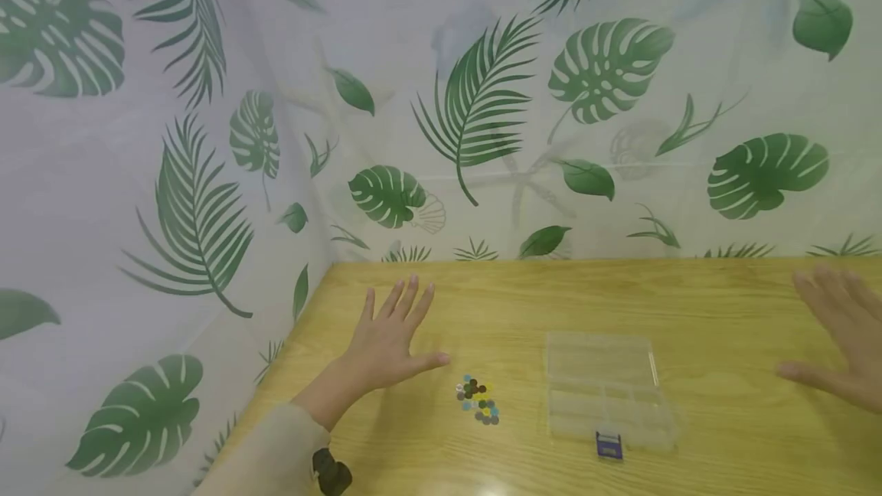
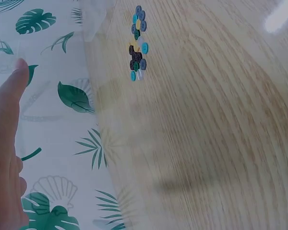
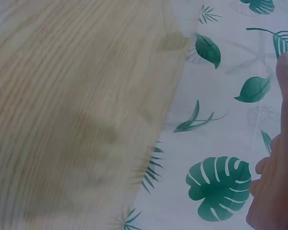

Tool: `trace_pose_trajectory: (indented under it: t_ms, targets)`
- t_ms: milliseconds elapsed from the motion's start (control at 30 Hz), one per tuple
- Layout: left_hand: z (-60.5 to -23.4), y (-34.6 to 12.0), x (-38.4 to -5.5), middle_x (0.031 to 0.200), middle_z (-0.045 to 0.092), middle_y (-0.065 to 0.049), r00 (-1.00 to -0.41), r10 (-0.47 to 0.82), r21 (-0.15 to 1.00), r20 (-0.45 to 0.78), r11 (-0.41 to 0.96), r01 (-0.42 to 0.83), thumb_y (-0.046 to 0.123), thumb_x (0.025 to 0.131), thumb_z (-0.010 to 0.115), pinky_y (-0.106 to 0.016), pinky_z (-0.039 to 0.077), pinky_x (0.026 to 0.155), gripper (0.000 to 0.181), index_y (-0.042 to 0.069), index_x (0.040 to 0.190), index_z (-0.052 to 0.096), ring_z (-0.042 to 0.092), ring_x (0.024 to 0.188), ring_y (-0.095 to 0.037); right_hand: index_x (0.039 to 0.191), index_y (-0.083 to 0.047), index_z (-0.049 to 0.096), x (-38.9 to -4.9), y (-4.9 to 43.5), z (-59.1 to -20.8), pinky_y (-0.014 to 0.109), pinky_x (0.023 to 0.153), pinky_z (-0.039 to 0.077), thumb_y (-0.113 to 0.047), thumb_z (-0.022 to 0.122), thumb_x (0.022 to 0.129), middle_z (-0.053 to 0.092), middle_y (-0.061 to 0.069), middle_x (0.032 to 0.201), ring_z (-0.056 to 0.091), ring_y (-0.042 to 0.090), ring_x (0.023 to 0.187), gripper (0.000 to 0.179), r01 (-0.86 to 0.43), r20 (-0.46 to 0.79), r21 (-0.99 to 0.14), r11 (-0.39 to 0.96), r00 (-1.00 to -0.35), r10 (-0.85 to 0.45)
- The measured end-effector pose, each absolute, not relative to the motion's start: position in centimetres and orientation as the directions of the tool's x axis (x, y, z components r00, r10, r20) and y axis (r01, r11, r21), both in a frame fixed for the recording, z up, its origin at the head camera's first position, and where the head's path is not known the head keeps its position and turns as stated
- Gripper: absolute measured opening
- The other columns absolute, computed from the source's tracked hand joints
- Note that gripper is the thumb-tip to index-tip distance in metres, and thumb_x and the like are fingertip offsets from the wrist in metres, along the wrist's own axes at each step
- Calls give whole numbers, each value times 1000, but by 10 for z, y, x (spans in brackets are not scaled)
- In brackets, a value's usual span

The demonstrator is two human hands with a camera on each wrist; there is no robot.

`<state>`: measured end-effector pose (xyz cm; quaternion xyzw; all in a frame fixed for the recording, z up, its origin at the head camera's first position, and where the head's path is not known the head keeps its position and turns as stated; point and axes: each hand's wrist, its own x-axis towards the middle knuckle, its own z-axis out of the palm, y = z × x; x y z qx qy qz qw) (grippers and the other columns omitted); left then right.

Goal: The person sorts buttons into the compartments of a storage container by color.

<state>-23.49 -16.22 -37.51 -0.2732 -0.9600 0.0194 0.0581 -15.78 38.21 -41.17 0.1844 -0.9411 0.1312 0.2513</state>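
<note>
Rising behind and along the left of the table (image 1: 510, 305), a pale backdrop (image 1: 496, 174) carries printed green leaves. The table has a yellowish wood grain. On it, right of the middle, lies a clear plastic box (image 1: 602, 386), opened out flat, its near half split by dividers. The left hand (image 1: 389, 349), at the end of a pale sleeve (image 1: 265, 454), is spread above the table, fingers straight and thumb out towards the box's side. The right hand (image 1: 847, 335), partly cut off by the head view's edge, is likewise spread, well apart from the box. A black object (image 1: 332, 473) shows by the left wrist. A small blue piece (image 1: 609, 445) sits at the box's near edge. Smallest are the buttons (image 1: 482, 404), blue, black, yellow, green, grey and clear, bunched in 1 loose cluster between the left hand and the box, nearest the left thumb.
</note>
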Motion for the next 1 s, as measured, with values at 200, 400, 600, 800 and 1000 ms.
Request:
trace_pose_trajectory:
  t_ms: [200,400,600,800,1000]
  targets:
    - [-378,-164,-235,158,-5,-6,-841,537,-56,71,843,534,68,85,48,-62,-2,110,97,19,153,0,1,145,-25,150,-1,6,-161,377,-413,68,102,-9,-51,77,68,-1,26,154,-11,43,141,119,-432,493,-129,893,-809,-320]
    - [-380,-168,-236,158,-1,-9,-843,532,-66,72,846,529,67,85,48,-63,1,110,96,17,153,3,5,145,-29,152,-11,0,-160,372,-410,64,102,-20,-57,74,68,-10,10,157,-18,24,142,121,-383,463,-67,921,-830,-311]
    - [-384,-173,-239,158,-3,-7,-858,509,-33,62,861,508,69,85,47,-62,1,110,96,19,153,0,5,145,-29,152,-15,-5,-158,361,-407,61,102,-23,-54,74,70,-16,2,156,-22,13,140,121,-369,404,-32,929,-855,-326]
    - [-388,-177,-237,158,0,-8,-841,532,-33,98,846,532,68,86,46,-63,4,110,95,17,153,2,11,145,-29,151,-13,-8,-156,350,-404,61,100,-25,-57,70,74,-19,1,155,-26,9,137,118,-349,348,-1,937,-879,-327]
    - [-392,-177,-234,157,-1,-7,-844,525,40,107,846,531,62,86,52,-61,-3,110,94,18,153,2,11,145,-28,152,-13,-6,-153,344,-409,60,100,-26,-53,69,78,-13,8,156,-25,12,138,113,-366,326,-40,930,-884,-334]
